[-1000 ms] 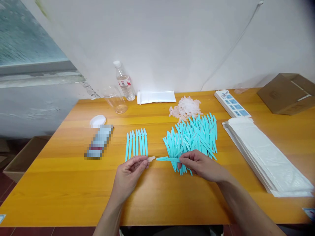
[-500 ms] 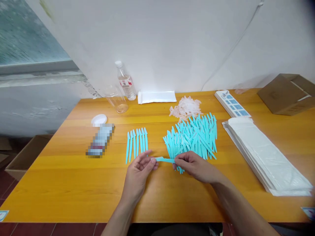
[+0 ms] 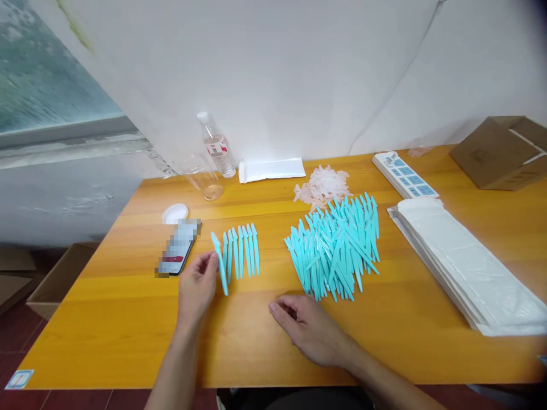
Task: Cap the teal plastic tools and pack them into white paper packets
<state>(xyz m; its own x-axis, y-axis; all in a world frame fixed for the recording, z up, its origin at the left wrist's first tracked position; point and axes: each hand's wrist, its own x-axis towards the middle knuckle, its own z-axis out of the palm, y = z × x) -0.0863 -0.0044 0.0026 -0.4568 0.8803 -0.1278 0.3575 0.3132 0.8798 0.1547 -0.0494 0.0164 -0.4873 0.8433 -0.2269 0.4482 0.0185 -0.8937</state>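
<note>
Turquoise knife-shaped stick (image 3: 223, 275) is at the left end of the row (image 3: 241, 250) of seven similar sticks, slightly tilted; the left hand's (image 3: 197, 287) thumb and fingers are clamped on it; the right hand (image 3: 310, 330), right of the row and nearer the camera, curls loosely without a stick, though I cannot tell whether its fingertips touch. Bottle (image 3: 222, 159) behind the row wears a red-and-white label (image 3: 217, 148), its writing too small to read; the phone (image 3: 183, 245) left of the row is pixelated. Half a second ago both hands held a stick between them, right of the row; now they are apart. Right of the row lies a turquoise pile (image 3: 337, 250), with pale pieces (image 3: 327, 185) beyond it; farther right are a power strip (image 3: 405, 175), white bags (image 3: 465, 262) and a cardboard box (image 3: 491, 151); the wood-grain table (image 3: 128, 330) under the row meets a scuffed white wall (image 3: 277, 68), above reddish floor tiles (image 3: 77, 398).
</note>
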